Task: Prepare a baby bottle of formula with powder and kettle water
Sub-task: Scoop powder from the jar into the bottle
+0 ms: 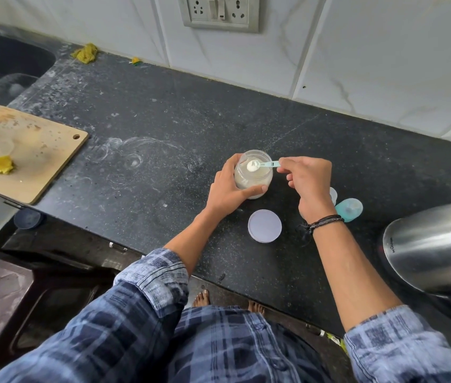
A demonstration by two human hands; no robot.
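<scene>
A clear jar of pale formula powder (252, 178) stands open on the black counter (163, 128). My left hand (227, 192) wraps around its left side and front. My right hand (308, 181) pinches the handle of a small teal scoop (263, 165), which holds a heap of white powder over the jar's mouth. The jar's white lid (264, 225) lies flat just in front of the jar. A teal bottle cap (350, 209) lies to the right, partly behind my right wrist. Beside it a clear piece (333, 195) peeks out, mostly hidden.
A steel kettle (437, 247) sits at the right edge. A wooden cutting board (25, 153) with yellow scraps lies at the left, beside a dark sink (3, 64). A tiled wall with a socket panel (220, 12) runs behind the counter.
</scene>
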